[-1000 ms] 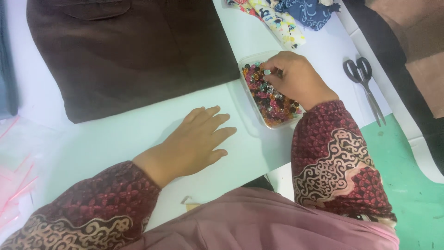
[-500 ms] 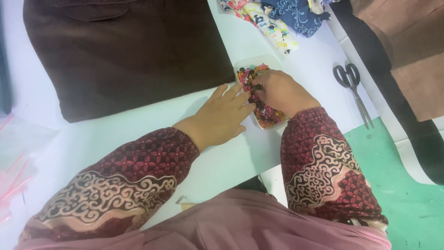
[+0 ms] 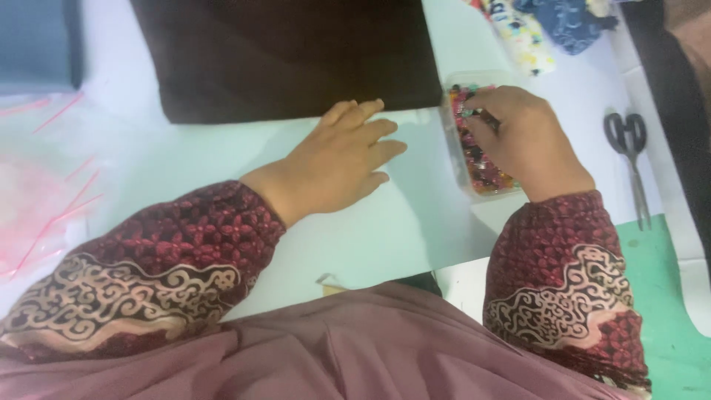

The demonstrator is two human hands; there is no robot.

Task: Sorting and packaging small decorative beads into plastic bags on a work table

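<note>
White tabletop (image 3: 415, 215) fills most of the view, pale and a little glossy, with a green surface (image 3: 666, 296) showing past its right edge. At the far left a grey-blue cloth (image 3: 37, 44) is cut off by the frame, and below it lies a heap of clear plastic bags with pink strips (image 3: 37, 192), blurred and hard to separate one from another. Next comes a dark brown folded garment (image 3: 289, 59), its top out of view. The left hand (image 3: 337, 159) rests palm down on the table just below that garment's near edge, fingers spread flat and relaxed, gripping nothing — the fingertips lie close to the cloth, though whether they touch it cannot be told. To its right stands a clear plastic tray of small coloured beads (image 3: 478, 167) (reds, pinks and darker ones, too small to make out singly). The right hand (image 3: 522, 141) covers much of the tray, its fingers bent down into the beads near the far end; they seem pinched together, but what they hold, if anything, is hidden. Beyond the tray lies patterned fabric (image 3: 533, 30), partly cropped. Black-handled scissors (image 3: 629, 163) lie farthest right, apart from the hand. Patterned maroon sleeves cover both forearms.
</note>
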